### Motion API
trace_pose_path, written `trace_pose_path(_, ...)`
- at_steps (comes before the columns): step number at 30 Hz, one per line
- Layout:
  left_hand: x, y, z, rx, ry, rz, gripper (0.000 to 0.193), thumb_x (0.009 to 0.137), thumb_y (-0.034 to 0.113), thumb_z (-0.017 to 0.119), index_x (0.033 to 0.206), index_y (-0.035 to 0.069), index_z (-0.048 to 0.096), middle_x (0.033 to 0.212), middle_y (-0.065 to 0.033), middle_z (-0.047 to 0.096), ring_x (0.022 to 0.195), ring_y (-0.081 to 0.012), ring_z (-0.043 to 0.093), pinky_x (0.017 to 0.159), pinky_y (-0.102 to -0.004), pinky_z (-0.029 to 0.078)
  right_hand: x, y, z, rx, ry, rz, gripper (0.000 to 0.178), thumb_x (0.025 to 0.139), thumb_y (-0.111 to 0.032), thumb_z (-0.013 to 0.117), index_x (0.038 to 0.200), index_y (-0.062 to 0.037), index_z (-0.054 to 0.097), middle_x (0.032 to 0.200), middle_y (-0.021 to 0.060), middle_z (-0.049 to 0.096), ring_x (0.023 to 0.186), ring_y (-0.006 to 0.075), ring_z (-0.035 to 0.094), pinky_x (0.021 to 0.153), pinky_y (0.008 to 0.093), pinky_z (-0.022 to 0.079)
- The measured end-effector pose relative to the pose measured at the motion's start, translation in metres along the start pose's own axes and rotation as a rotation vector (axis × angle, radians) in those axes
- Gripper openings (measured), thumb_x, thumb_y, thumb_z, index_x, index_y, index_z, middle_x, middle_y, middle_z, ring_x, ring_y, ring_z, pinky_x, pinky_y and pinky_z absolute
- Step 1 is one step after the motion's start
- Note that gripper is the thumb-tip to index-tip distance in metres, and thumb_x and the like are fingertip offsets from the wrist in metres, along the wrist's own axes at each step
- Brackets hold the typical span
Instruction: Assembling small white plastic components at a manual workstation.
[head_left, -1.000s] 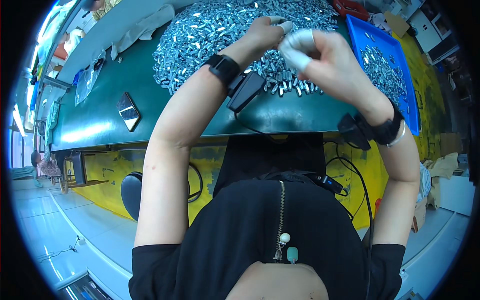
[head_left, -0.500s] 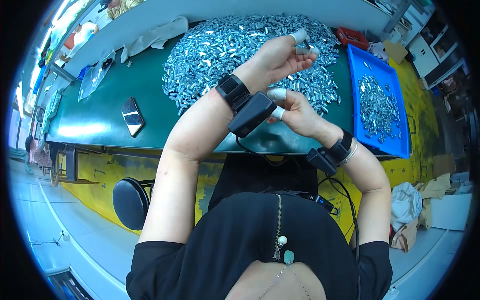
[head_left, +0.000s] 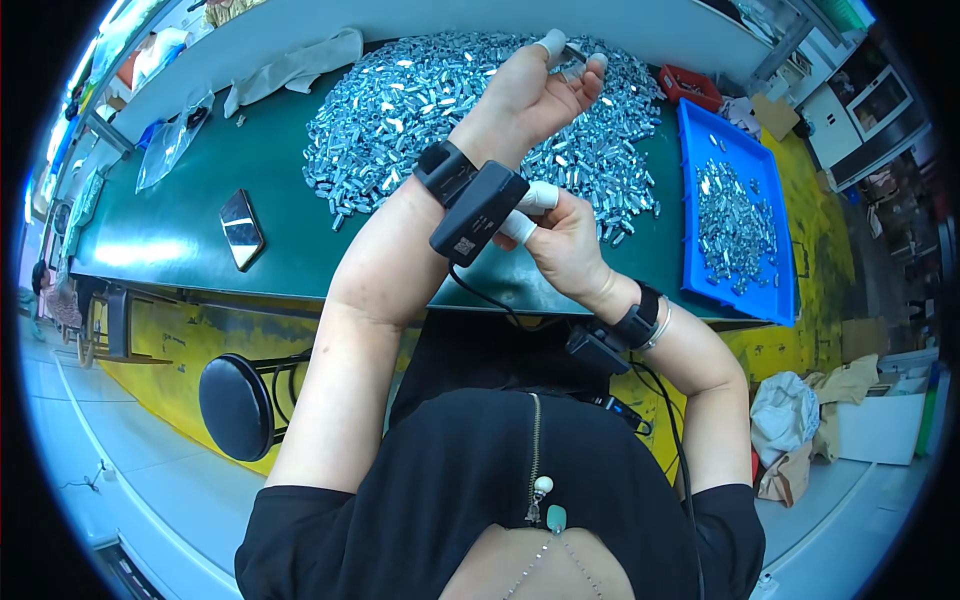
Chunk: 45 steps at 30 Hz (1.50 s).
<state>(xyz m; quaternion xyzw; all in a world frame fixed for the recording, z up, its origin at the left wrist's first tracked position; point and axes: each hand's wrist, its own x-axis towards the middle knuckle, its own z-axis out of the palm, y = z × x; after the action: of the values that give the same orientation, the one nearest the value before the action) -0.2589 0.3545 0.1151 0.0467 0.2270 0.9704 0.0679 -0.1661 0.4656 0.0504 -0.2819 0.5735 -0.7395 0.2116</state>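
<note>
A large heap of small shiny metal parts (head_left: 400, 120) covers the far middle of the green table. Over its far side, my left hand (head_left: 530, 98) pinches a small, dark metal part (head_left: 574, 50) between white-covered thumb and fingertips. Lower down, by the heap's near edge, is my right hand (head_left: 570, 248), its thumb and forefinger also in white covers and drawn close together. The black device (head_left: 480, 213) on my left wrist hides those right fingertips, so anything between them is out of sight.
A blue tray (head_left: 690, 240) with more metal parts sits at the table's right end, a red bin (head_left: 690, 88) behind it. To the left lie a phone (head_left: 241, 230), a clear plastic bag (head_left: 172, 150) and a grey cloth (head_left: 295, 72). A black stool (head_left: 236, 405) stands near the table.
The whole view has shifted slightly. My left hand has moved farther out and a little left, the small part still pinched. My right hand has come slightly nearer to me.
</note>
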Motion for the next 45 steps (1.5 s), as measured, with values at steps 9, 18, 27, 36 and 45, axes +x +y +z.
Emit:
trace_pose_path(9,0.005,0.006,0.003,-0.223,-0.094,0.026,0.029,0.096,0.02,0.035,0.11,-0.005,0.039,0.101,-0.0192,0.049,0.079,-0.0214,0.052,0.066,-0.0297,0.047,0.0,-0.001,0.007,0.074,0.074,-0.056,0.02,0.082,-0.009,0.065,0.1,-0.0029,0.059,0.085,0.0004,0.062,0.072,0.0074,0.057,0.063,0.0217,0.047)
trace_pose_path(18,0.002,0.0,0.007,-0.161,0.037,0.088,0.028,0.096,0.021,0.035,0.109,-0.004,0.039,0.101,-0.0189,0.049,0.08,-0.0218,0.052,0.065,-0.0299,0.047,0.002,0.007,-0.005,-0.193,-0.074,-0.207,0.019,0.08,-0.003,0.066,0.097,-0.002,0.058,0.084,-0.0003,0.061,0.071,0.008,0.056,0.066,0.0223,0.047)
trace_pose_path(27,-0.014,-0.016,0.006,0.226,0.213,0.101,0.023,0.095,0.018,0.041,0.104,-0.003,0.042,0.095,-0.0166,0.053,0.079,-0.0204,0.055,0.065,-0.0302,0.049,0.007,-0.011,-0.026,-0.439,-0.137,-0.356,0.021,0.078,0.007,0.06,0.097,-0.0018,0.058,0.083,0.0032,0.058,0.074,0.0097,0.057,0.067,0.0234,0.047)
trace_pose_path(36,-0.021,-0.014,0.004,0.469,0.107,0.123,0.025,0.093,0.02,0.047,0.102,-0.003,0.044,0.091,-0.0155,0.057,0.079,-0.0184,0.056,0.069,-0.0289,0.049,0.001,-0.005,-0.015,-0.331,-0.052,-0.275,0.018,0.079,0.007,0.057,0.095,-0.0016,0.059,0.082,0.0049,0.058,0.076,0.0106,0.057,0.067,0.0242,0.046)
trace_pose_path(45,-0.026,-0.014,0.002,0.373,0.105,0.073,0.024,0.094,0.021,0.045,0.103,-0.001,0.044,0.094,-0.0176,0.056,0.08,-0.0194,0.056,0.069,-0.0289,0.049,-0.003,-0.005,-0.008,-0.406,0.0,-0.336,0.015,0.077,0.003,0.061,0.092,-0.0019,0.06,0.079,0.0065,0.061,0.068,0.0122,0.058,0.061,0.0247,0.047)
